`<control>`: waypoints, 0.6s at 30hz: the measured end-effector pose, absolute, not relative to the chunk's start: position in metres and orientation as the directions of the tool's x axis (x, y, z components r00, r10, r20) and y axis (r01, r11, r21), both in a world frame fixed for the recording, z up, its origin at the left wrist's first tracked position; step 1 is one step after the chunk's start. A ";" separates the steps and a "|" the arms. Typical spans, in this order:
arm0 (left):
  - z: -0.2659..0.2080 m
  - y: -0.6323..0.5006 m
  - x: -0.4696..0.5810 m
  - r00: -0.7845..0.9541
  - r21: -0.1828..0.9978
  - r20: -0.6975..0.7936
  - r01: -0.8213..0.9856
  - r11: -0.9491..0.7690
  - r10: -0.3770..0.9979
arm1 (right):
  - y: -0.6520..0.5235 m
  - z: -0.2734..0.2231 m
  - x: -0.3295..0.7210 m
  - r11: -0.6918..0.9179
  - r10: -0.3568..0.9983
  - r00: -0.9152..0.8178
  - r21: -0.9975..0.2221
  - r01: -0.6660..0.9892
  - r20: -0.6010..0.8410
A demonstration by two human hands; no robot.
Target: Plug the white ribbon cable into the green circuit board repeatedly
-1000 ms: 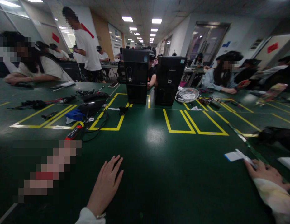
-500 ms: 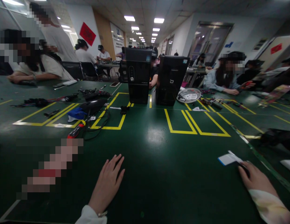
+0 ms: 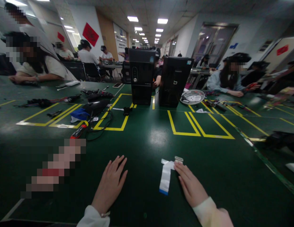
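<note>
My left hand (image 3: pixel 110 183) lies palm down on the green table, fingers stretched out, holding nothing. In front of the middle, my right hand (image 3: pixel 190 183) has its fingers close together, the tips on one end of a white flat ribbon cable (image 3: pixel 165 176). The cable is bent at a corner, and its far strip runs toward me to a blue-tipped end. A small pale connector-like piece (image 3: pixel 178 160) shows just beyond my right fingertips. The thumb's grip on the cable is partly hidden.
Two black computer towers (image 3: pixel 142 78) stand upright across the green table (image 3: pixel 147 145). A white plastic basket (image 3: pixel 193 96) is right of them. At left lie a red-and-black handled tool (image 3: pixel 78 130), a blue cloth-like item (image 3: pixel 79 115) and dark cables (image 3: pixel 99 134). Several people sit around.
My right hand has moved left from the right side to the middle, carrying the ribbon cable, which now lies more spread out. My left hand has stayed nearly still.
</note>
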State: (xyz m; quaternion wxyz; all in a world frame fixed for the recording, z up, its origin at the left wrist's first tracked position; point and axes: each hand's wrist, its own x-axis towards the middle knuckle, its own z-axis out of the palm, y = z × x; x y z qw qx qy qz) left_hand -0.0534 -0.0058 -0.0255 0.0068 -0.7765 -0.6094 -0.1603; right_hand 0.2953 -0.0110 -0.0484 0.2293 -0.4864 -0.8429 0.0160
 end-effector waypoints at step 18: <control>-0.026 -0.005 -0.053 0.198 0.180 0.255 0.952 -0.247 0.946 | -0.027 -0.021 0.189 0.694 0.717 -0.671 -0.297 0.656 0.190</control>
